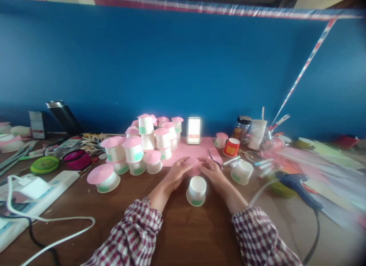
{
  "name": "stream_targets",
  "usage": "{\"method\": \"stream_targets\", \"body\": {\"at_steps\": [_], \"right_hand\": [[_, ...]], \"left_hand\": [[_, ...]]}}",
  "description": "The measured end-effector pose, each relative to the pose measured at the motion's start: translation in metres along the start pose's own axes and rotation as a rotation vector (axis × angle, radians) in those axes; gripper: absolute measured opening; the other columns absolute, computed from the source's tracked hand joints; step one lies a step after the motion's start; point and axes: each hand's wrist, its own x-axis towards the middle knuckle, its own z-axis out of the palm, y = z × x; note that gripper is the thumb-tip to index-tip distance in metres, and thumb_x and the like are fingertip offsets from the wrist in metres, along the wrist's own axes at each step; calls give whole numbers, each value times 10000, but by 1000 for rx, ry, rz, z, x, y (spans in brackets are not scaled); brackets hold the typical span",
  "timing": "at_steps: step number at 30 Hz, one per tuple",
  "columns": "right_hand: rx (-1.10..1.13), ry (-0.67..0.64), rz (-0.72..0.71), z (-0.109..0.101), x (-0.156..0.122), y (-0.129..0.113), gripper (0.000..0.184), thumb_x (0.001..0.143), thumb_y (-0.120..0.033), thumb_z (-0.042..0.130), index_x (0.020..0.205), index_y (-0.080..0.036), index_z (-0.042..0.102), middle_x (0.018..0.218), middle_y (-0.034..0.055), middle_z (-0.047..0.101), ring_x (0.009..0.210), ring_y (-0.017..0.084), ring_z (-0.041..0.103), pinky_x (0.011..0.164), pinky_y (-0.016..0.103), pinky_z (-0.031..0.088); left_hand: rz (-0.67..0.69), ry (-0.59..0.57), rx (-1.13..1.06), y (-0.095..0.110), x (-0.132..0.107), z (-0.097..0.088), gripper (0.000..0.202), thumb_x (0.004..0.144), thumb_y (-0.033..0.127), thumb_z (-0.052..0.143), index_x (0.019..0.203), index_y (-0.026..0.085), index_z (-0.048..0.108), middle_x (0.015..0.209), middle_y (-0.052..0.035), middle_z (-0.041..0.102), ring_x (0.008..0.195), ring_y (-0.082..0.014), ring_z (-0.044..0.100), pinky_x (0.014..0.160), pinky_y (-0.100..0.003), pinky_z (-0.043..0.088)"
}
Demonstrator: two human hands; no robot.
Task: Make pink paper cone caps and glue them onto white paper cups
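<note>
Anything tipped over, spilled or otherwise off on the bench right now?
Nothing looks spilled or broken. The pile of pink-lidded cups is stacked loosely, some tilted, and a dark flask leans by the wall. The bench is cluttered, with a glue gun lying to the right. Both hands hold a pink piece above an upturned cup.

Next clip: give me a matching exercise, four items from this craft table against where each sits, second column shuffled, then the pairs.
Items:
1. pink paper piece
2. upturned white cup
3. blue glue gun
4. red paper cup

Places:
A. far right of the wooden table, cord trailing toward the camera
B. held between the left hand and right hand
C. behind the right hand, on the pink sheet
D. on the table between the two wrists

Pairs: 1-B, 2-D, 3-A, 4-C
</note>
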Motion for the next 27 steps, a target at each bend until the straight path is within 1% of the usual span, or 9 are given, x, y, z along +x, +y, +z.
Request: {"method": "stream_targets", "body": {"at_steps": [5, 12, 21, 27], "right_hand": [[-6, 41, -19, -1, 0, 1, 388, 711, -341, 706, 1062, -201, 619, 719, -26, 562, 664, 117, 526, 608, 249, 385], [7, 52, -18, -1, -1, 0, 406, 702, -347, 707, 1068, -200, 609, 736, -18, 569, 675, 123, 526, 628, 260, 396], [3, 55, -17, 0, -2, -2, 415, 703, -358, 710, 1073, -201, 607, 760, -11, 578, 705, 134, 541, 643, 268, 407], [13, 42, -13, -1, -1, -1, 429, 705, -364, 707, 1083, -193, 597, 751, -5, 585, 708, 143, 546, 640, 275, 411]], "left_hand": [[-7, 14, -12, -1, 1, -2, 515, 698, 211, 765, 1164, 158, 552, 1078, -115, 630, 870, -186, 639, 748, -311, 530], [1, -1, -39, -1, 0, -2, 394, 755, 234, 703, 1125, 159, 591, 1068, -106, 628, 845, -169, 636, 754, -311, 527], [-5, -6, -39, 1, -1, -2, 388, 760, 237, 693, 1126, 162, 589, 1032, -93, 623, 820, -165, 628, 694, -287, 526], [-8, -2, -39, 2, -2, -1, 380, 759, 249, 696, 1113, 161, 591, 1021, -89, 625, 818, -162, 625, 705, -290, 525]]}}
